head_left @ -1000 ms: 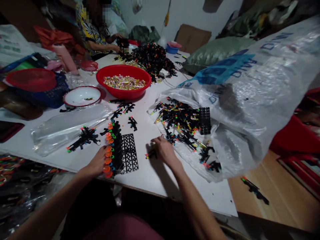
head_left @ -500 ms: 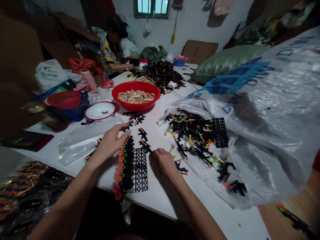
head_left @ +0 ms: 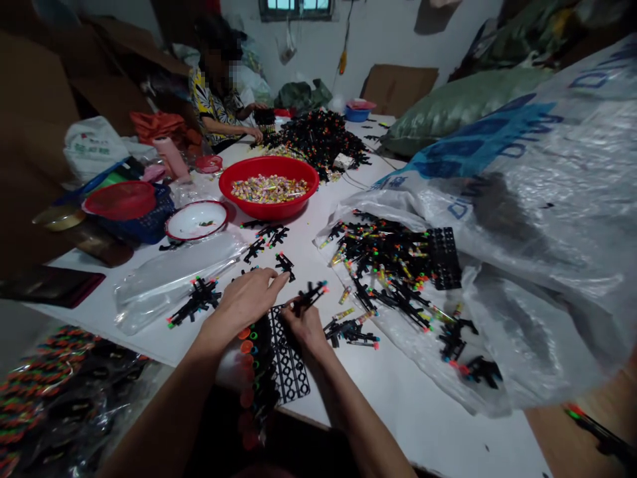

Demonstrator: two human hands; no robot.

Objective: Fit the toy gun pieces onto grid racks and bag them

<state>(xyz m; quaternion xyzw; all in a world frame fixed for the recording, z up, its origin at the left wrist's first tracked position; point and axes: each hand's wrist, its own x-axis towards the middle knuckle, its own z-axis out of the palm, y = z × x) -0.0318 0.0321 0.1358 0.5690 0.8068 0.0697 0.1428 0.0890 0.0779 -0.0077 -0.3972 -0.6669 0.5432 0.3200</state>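
My right hand point(head_left: 304, 325) grips a small black toy gun point(head_left: 311, 294) with a pinkish-red tip, held over the far end of a black plastic grid rack point(head_left: 293, 365). Along the rack's left side stands a tight row of black toy guns point(head_left: 266, 372) with orange and green round ends. My left hand point(head_left: 249, 295) lies over the far end of that row, fingers stretched out and thumb apart; what is under its palm is hidden. A loose toy gun point(head_left: 285, 264) lies just beyond my fingertips. More toy guns point(head_left: 196, 299) lie left of my left hand.
A red basin point(head_left: 269, 211) of small colourful pieces stands ahead, beside a white dish point(head_left: 184, 229). At right, a large plastic sack point(head_left: 507, 219) spills toy guns point(head_left: 388, 259). Another person point(head_left: 219, 99) works at the far end by a black heap point(head_left: 323, 139).
My right hand has lifted a toy gun off the table and brought it left over the rack. My left hand has moved right. The rack has shifted slightly right and towards me.
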